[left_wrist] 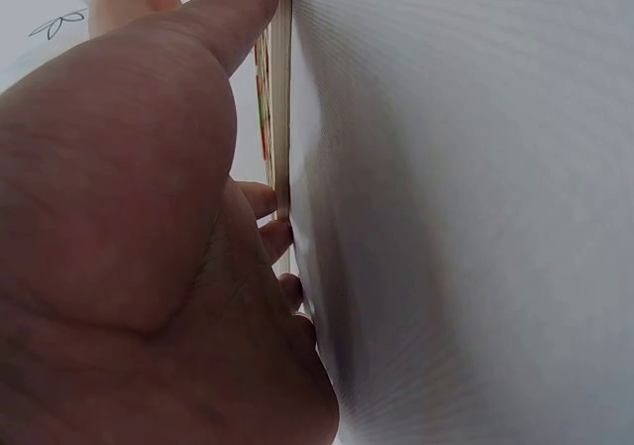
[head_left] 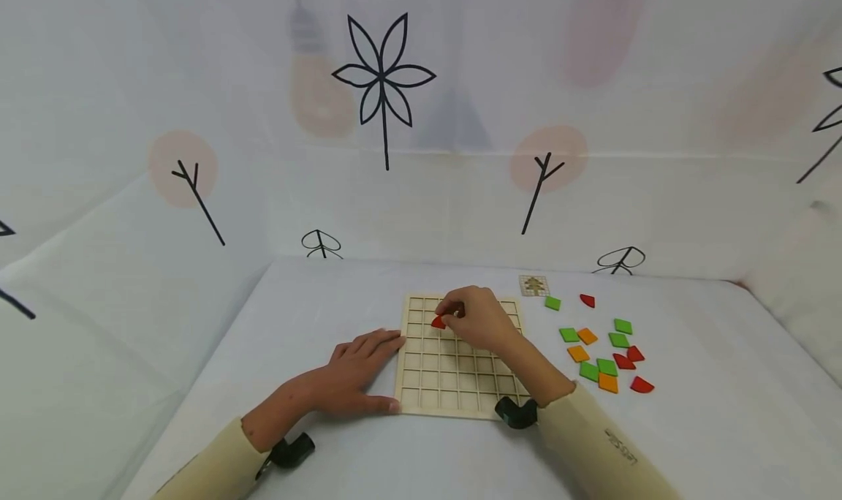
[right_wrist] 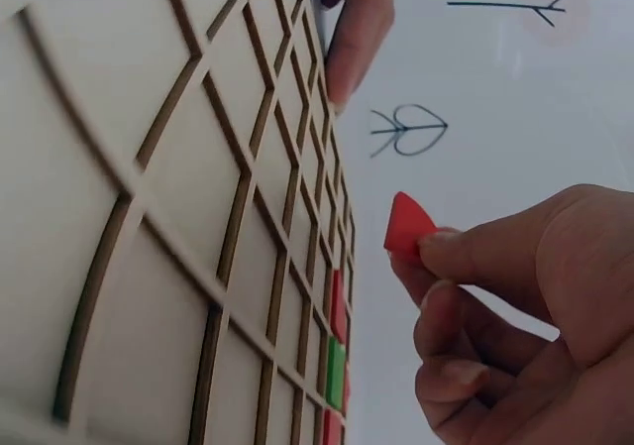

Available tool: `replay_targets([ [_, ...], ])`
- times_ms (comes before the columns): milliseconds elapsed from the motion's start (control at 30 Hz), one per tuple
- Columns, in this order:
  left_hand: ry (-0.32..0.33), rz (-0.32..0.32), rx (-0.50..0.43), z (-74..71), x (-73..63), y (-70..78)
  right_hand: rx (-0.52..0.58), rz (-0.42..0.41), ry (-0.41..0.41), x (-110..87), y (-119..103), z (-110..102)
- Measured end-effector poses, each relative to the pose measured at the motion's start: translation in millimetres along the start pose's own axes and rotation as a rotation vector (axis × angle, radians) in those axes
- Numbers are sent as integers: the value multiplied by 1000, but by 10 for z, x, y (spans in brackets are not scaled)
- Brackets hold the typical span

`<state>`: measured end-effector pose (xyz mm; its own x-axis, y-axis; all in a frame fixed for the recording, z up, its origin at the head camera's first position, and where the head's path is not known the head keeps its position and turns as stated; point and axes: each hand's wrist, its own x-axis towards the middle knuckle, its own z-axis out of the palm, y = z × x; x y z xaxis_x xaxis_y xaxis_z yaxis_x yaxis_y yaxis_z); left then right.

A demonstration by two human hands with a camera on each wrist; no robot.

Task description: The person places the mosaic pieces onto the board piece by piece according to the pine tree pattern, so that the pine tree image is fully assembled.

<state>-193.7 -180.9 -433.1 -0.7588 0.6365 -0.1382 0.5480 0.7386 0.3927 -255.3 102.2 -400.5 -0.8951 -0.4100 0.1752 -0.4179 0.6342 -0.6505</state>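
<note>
Red quarter-round tile [right_wrist: 403, 229] is above the pale wooden grid board [head_left: 430, 399], pinched at one end by the right hand [head_left: 479, 317], likely leaving its tip clear; the left hand [head_left: 351, 376], fingers outstretched at the board's left edge, seemingly steadies it.

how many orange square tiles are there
3, right of the pale wooden grid board: back orange tile, middle orange tile, front orange tile; the right hand may hide more.
</note>
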Motion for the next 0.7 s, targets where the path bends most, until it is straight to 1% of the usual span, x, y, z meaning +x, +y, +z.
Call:
replay_targets([
  [100,2,3,1,4,-1,-8,9,31,24,51,-9,59],
  [200,2,4,3,6,4,-15,14,47,25,74,-11,117],
  [433,-1,-10,-2,8,6,-20,-24,7,0,85,14,255],
  [700,4,-4,-6,15,6,-30,-36,30,9,89,19,277],
])
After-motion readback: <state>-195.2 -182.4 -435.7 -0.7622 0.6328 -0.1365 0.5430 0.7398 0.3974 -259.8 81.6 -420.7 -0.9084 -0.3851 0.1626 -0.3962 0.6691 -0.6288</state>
